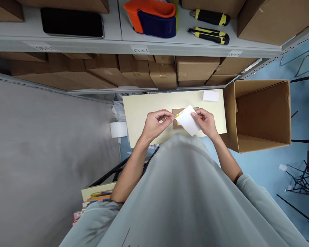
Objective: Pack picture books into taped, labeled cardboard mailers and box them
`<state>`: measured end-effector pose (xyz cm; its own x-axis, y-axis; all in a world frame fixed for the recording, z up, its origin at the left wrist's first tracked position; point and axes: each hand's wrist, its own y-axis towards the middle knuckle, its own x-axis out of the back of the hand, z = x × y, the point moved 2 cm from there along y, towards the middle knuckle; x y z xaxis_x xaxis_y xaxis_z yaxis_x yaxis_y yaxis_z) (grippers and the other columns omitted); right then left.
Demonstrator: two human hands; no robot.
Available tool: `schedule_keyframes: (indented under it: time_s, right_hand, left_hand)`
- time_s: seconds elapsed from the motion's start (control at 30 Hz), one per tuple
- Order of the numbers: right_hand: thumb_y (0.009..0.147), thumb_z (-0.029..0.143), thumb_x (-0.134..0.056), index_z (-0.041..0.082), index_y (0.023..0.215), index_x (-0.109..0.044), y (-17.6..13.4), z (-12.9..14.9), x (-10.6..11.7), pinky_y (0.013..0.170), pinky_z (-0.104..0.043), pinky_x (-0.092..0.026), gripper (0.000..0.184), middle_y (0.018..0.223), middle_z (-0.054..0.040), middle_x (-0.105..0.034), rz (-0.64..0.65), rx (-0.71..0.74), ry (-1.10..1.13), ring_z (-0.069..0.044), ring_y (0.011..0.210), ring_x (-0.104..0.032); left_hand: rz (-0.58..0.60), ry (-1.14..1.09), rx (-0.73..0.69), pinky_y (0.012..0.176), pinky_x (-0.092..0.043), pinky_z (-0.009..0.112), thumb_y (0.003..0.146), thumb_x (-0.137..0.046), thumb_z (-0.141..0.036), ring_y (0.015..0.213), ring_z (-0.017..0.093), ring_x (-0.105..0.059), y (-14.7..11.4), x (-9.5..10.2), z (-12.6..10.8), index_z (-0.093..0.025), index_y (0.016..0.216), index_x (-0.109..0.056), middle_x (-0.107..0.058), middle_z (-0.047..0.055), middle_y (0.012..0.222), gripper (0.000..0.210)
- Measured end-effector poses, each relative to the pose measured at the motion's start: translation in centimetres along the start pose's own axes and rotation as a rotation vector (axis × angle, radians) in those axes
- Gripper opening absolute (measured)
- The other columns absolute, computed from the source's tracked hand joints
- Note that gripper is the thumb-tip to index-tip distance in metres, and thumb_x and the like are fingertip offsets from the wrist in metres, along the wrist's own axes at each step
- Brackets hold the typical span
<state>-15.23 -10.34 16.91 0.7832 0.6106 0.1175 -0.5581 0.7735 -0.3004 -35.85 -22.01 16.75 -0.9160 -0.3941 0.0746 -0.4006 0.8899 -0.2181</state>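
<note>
A white card (188,122) with a small yellow print at its left corner is held tilted above the table. My right hand (206,122) pinches its right side, thumb on top. On the other side, my left hand (157,124) is closed in a pinch, its thumb and forefinger tips at the card's yellow corner. Beneath the card lies a small flat brown cardboard piece (175,111), partly covered, with a bit of yellow showing on it. A stack of white cards (210,96) sits at the back right of the cream table (144,103).
A large open cardboard box (262,116) stands right of the table. Above the back edge runs a grey shelf (113,44) with a phone (72,22), an orange-and-blue tape dispenser (156,19) and two utility knives (209,36). A white roll (118,129) is at the left edge.
</note>
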Motion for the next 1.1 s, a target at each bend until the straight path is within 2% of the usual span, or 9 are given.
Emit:
schedule_keyframes:
  time_s: [0.17, 0.33, 0.47, 0.53, 0.6, 0.7, 0.8, 0.93, 1.1]
  right_hand:
    - [0.084, 0.085, -0.077, 0.024, 0.082, -0.068, -0.2, -0.2, 0.2, 0.063, -0.031, -0.051, 0.062, 0.080, -0.0028, -0.071, 0.014, -0.004, 0.011, -0.019, 0.074, -0.065]
    - [0.087, 0.084, -0.075, 0.024, 0.087, -0.070, 0.4, -1.6, -0.2, 0.067, -0.032, -0.054, 0.060, 0.084, -0.0034, -0.073, 0.061, -0.034, 0.001, -0.020, 0.078, -0.067]
    - [0.088, 0.076, -0.079, 0.025, 0.094, -0.073, 0.7, -2.0, -1.1, 0.089, -0.038, -0.060, 0.052, 0.104, -0.0064, -0.075, -0.083, 0.102, -0.099, -0.024, 0.100, -0.070]
    - [0.093, 0.073, -0.075, 0.027, 0.096, -0.073, 0.3, -1.6, -1.6, 0.093, -0.038, -0.060, 0.047, 0.106, -0.0068, -0.074, -0.128, 0.156, -0.139, -0.024, 0.104, -0.069]
    - [0.097, 0.071, -0.071, 0.027, 0.094, -0.074, -0.4, -1.0, -2.1, 0.089, -0.038, -0.061, 0.044, 0.102, -0.0063, -0.074, -0.082, 0.153, -0.130, -0.023, 0.098, -0.069]
    - [0.093, 0.071, -0.077, 0.027, 0.093, -0.076, -1.3, -0.1, -2.6, 0.082, -0.037, -0.062, 0.044, 0.100, -0.0060, -0.074, -0.005, 0.127, -0.103, -0.021, 0.091, -0.069]
    - [0.088, 0.071, -0.082, 0.027, 0.091, -0.076, -1.6, 0.1, -2.7, 0.078, -0.036, -0.061, 0.045, 0.099, -0.0060, -0.074, -0.015, 0.097, -0.110, -0.020, 0.087, -0.069]
    - [0.091, 0.064, -0.079, 0.026, 0.087, -0.076, -1.3, -0.3, -2.5, 0.076, -0.035, -0.060, 0.038, 0.095, -0.0052, -0.074, -0.040, 0.081, -0.100, -0.020, 0.086, -0.068]
    - [0.089, 0.057, -0.080, 0.025, 0.085, -0.074, -0.9, -1.2, -1.5, 0.077, -0.034, -0.060, 0.033, 0.093, -0.0038, -0.076, -0.042, 0.004, -0.020, -0.019, 0.083, -0.069]
  left_hand:
    - [0.053, -0.024, 0.002, 0.070, -0.052, 0.031, 0.079, -0.082, -0.033, 0.074, 0.017, -0.063, -0.1, 0.0, -0.5, -0.020, 0.074, -0.079, -0.075, 0.006, 0.081, 0.014]
    - [0.116, -0.118, 0.065, 0.071, -0.055, 0.032, 0.077, -0.088, -0.040, 0.072, 0.018, -0.064, -0.5, -0.7, -1.0, -0.020, 0.074, -0.079, -0.073, 0.006, 0.079, 0.022]
    - [0.084, -0.193, 0.114, 0.071, -0.056, 0.032, 0.073, -0.092, -0.044, 0.071, 0.017, -0.065, -0.8, -1.9, -0.2, -0.020, 0.074, -0.079, -0.073, 0.006, 0.079, 0.028]
    - [0.036, -0.196, 0.115, 0.070, -0.055, 0.031, 0.073, -0.092, -0.046, 0.070, 0.017, -0.064, -0.9, -2.5, 0.3, -0.020, 0.076, -0.080, -0.073, 0.005, 0.079, 0.029]
    - [-0.017, -0.183, 0.108, 0.070, -0.055, 0.030, 0.074, -0.092, -0.048, 0.069, 0.016, -0.063, -0.9, -3.0, 0.9, -0.020, 0.077, -0.080, -0.073, 0.004, 0.079, 0.030]
    - [-0.069, -0.158, 0.087, 0.071, -0.054, 0.030, 0.074, -0.091, -0.049, 0.072, 0.016, -0.063, -1.0, -3.5, 1.4, -0.021, 0.078, -0.081, -0.075, 0.004, 0.081, 0.030]
    - [-0.086, -0.135, 0.065, 0.071, -0.053, 0.029, 0.076, -0.089, -0.048, 0.075, 0.017, -0.065, -1.2, -3.9, 1.7, -0.021, 0.078, -0.081, -0.077, 0.005, 0.084, 0.028]
    - [-0.078, -0.126, 0.063, 0.070, -0.051, 0.028, 0.077, -0.088, -0.045, 0.072, 0.015, -0.063, -1.3, -4.0, 1.9, -0.021, 0.079, -0.081, -0.076, 0.004, 0.082, 0.026]
    - [-0.087, -0.205, 0.153, 0.065, -0.050, 0.028, 0.077, -0.088, -0.044, 0.068, 0.016, -0.063, -1.2, -3.1, 2.3, -0.021, 0.079, -0.076, -0.071, 0.003, 0.074, 0.027]
